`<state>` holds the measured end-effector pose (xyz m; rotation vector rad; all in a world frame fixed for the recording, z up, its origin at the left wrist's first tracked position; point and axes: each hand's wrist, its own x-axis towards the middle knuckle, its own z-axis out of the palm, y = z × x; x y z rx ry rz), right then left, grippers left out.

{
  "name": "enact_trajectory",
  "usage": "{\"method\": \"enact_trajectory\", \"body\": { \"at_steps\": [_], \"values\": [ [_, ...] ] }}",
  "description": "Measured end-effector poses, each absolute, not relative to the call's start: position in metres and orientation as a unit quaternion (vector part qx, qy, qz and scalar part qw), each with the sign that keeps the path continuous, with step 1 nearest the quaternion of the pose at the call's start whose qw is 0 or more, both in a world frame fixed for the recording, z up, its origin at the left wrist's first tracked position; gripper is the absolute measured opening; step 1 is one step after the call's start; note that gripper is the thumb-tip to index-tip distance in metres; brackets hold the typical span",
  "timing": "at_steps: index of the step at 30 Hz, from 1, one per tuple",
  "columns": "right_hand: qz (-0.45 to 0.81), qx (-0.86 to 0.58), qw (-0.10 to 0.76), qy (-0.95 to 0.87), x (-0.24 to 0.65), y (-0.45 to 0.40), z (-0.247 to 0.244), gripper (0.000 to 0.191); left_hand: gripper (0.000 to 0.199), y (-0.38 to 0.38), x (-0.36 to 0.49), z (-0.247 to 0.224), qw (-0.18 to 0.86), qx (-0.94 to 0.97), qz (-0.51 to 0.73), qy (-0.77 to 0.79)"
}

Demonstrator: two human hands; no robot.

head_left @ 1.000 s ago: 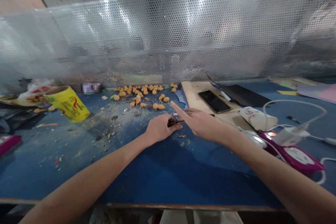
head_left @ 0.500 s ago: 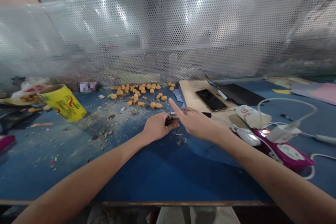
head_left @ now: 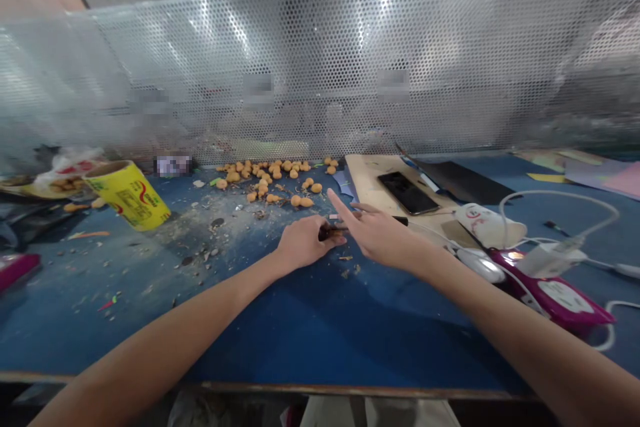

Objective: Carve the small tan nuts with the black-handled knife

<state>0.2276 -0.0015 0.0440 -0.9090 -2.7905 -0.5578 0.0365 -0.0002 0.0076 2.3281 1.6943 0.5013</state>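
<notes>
My left hand (head_left: 303,242) is closed around a small dark brown object (head_left: 326,232), mostly hidden by the fingers, so its kind cannot be told. Close on its right, my right hand (head_left: 376,233) grips a thin pen-like tool with a black handle end (head_left: 401,220) sticking out behind the fingers. The right index finger points forward and up, while the other fingers curl toward the dark object. The tool's tip is hard to make out between the hands. Beyond them lie several small tan gourds (head_left: 296,201) in a loose heap.
A yellow cardboard tube (head_left: 137,203) stands tilted at left. Debris litters the blue table (head_left: 310,340). At right are a black phone (head_left: 407,192) on tan board, a magenta power strip (head_left: 575,303) with white cords, and a white cup (head_left: 487,223). A perforated metal screen (head_left: 320,47) runs behind.
The whole view has shifted slightly, so things appear a little farther right. Both hands keep nearly the same pose and hold on their things.
</notes>
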Motion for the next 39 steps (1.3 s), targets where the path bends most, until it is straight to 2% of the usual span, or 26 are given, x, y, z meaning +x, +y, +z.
{"method": "enact_trajectory", "body": {
  "at_steps": [29, 39],
  "values": [
    [-0.192, -0.283, 0.094, -0.935, 0.23, -0.001, 0.043, 0.091, 0.05, -0.004, 0.038, 0.009, 0.089, 0.795, 0.171, 0.574],
    [-0.178, -0.285, 0.101, -0.936, 0.231, 0.003, 0.038, 0.086, 0.049, -0.005, 0.039, 0.009, 0.044, 0.802, 0.165, 0.573]
  ]
}}
